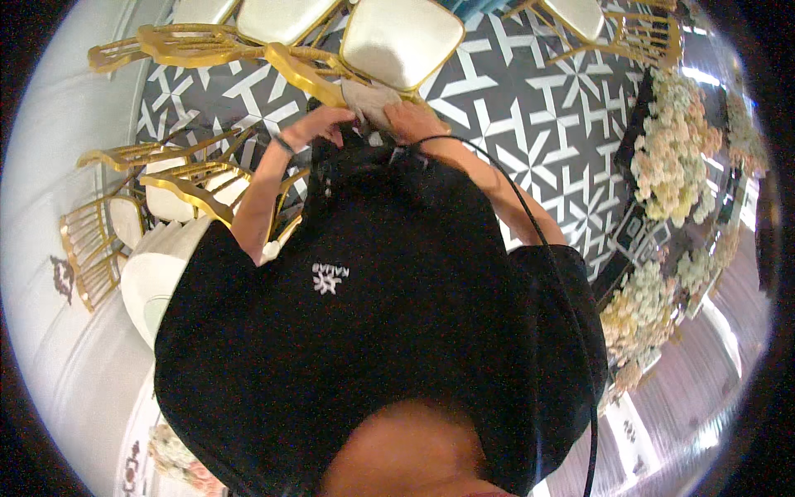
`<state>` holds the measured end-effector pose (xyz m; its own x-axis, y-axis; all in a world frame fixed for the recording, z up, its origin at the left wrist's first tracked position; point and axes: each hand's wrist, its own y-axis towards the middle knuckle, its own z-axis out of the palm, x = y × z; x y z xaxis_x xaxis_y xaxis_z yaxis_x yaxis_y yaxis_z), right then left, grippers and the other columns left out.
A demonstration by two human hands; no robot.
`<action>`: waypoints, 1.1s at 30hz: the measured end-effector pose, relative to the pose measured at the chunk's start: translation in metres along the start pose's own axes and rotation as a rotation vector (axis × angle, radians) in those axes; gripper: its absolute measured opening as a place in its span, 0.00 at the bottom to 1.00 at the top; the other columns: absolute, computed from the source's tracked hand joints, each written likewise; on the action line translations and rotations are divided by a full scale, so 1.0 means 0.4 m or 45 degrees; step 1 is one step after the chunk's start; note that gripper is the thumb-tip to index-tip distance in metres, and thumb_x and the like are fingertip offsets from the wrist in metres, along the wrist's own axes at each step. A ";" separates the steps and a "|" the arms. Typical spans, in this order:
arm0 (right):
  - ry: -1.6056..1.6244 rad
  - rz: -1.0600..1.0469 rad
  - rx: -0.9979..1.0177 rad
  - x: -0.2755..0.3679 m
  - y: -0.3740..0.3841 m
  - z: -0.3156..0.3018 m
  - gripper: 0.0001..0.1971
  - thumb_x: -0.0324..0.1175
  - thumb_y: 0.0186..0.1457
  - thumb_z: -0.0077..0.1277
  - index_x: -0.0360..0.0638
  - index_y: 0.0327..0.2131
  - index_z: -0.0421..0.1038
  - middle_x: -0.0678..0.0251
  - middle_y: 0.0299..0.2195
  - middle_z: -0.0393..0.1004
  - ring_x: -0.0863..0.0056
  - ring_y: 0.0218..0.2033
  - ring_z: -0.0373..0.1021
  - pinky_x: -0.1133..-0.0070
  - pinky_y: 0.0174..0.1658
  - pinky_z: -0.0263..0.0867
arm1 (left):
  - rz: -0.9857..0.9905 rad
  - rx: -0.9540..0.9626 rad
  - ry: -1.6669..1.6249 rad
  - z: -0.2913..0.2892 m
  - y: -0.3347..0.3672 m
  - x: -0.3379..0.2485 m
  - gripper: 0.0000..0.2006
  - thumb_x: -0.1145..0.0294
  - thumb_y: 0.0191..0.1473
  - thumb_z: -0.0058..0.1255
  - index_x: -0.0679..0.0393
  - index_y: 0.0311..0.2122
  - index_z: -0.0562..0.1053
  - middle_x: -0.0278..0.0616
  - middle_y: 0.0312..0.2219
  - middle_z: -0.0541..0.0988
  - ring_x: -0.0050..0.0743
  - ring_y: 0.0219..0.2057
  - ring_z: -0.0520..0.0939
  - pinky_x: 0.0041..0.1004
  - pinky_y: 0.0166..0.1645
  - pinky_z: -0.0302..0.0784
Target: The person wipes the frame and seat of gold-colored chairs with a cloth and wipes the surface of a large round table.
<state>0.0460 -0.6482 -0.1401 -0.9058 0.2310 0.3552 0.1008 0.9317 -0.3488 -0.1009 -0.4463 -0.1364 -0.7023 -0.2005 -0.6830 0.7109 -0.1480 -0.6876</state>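
In front of my waist, a crumpled greyish cloth (364, 98) lies against the gold back rail (305, 76) of a chair with a white padded seat (403, 40). My right hand (414, 123) is closed on the cloth's right side, its fingertips partly hidden in the folds. Left of the cloth, my left hand (321, 126) has bent fingers beside the dark hem of my black shirt. What those fingers hold, if anything, is too small to make out. A dark band (284, 145) circles my left wrist.
More gold chairs (178, 45) with white seats stand ahead and to the left, near a round white-covered table (153, 277). Pale flower arrangements (675, 145) line the right side. The floor (538, 124) is patterned black and white. A black cable (530, 203) runs past my right arm.
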 end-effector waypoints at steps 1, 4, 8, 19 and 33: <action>-0.026 -0.040 -0.124 -0.031 -0.027 0.035 0.16 0.32 0.45 0.49 0.38 0.38 0.63 0.56 0.34 0.70 0.57 0.40 0.67 0.67 0.45 0.62 | 0.110 0.010 0.041 0.050 -0.014 -0.015 0.21 0.50 0.54 0.46 0.60 0.41 0.71 0.37 0.28 0.77 0.25 0.23 0.79 0.22 0.29 0.75; 0.097 -0.139 -0.056 -0.062 -0.079 -0.018 0.19 0.28 0.40 0.53 0.36 0.38 0.62 0.53 0.35 0.68 0.54 0.40 0.66 0.66 0.45 0.62 | 0.044 0.001 0.189 0.153 -0.043 -0.074 0.24 0.53 0.55 0.41 0.56 0.53 0.66 0.42 0.45 0.72 0.31 0.32 0.79 0.32 0.41 0.75; 0.278 -0.095 -0.243 -0.086 -0.145 0.003 0.21 0.25 0.38 0.53 0.36 0.40 0.61 0.51 0.37 0.67 0.52 0.42 0.64 0.65 0.45 0.61 | 0.316 0.088 0.144 0.210 -0.051 -0.043 0.27 0.48 0.53 0.44 0.57 0.51 0.66 0.40 0.43 0.71 0.28 0.32 0.79 0.28 0.41 0.73; 0.387 -0.082 -0.293 -0.069 -0.226 -0.049 0.26 0.25 0.38 0.55 0.36 0.45 0.62 0.48 0.41 0.67 0.51 0.45 0.63 0.66 0.49 0.59 | 0.126 -0.009 0.012 0.236 -0.070 0.074 0.31 0.47 0.52 0.46 0.57 0.55 0.63 0.40 0.44 0.72 0.29 0.41 0.75 0.33 0.48 0.67; 0.192 -0.148 -0.655 0.161 0.168 -0.063 0.22 0.38 0.44 0.55 0.31 0.38 0.63 0.49 0.34 0.66 0.53 0.38 0.63 0.65 0.40 0.62 | 0.584 -0.489 -0.197 0.243 -0.328 0.168 0.26 0.51 0.53 0.44 0.55 0.54 0.65 0.35 0.46 0.72 0.25 0.47 0.70 0.26 0.50 0.62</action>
<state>0.0049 -0.5636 -0.1187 -0.8577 0.1203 0.5000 0.2260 0.9615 0.1563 -0.2380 -0.5347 -0.0681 -0.2942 -0.3032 -0.9064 0.8550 0.3403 -0.3913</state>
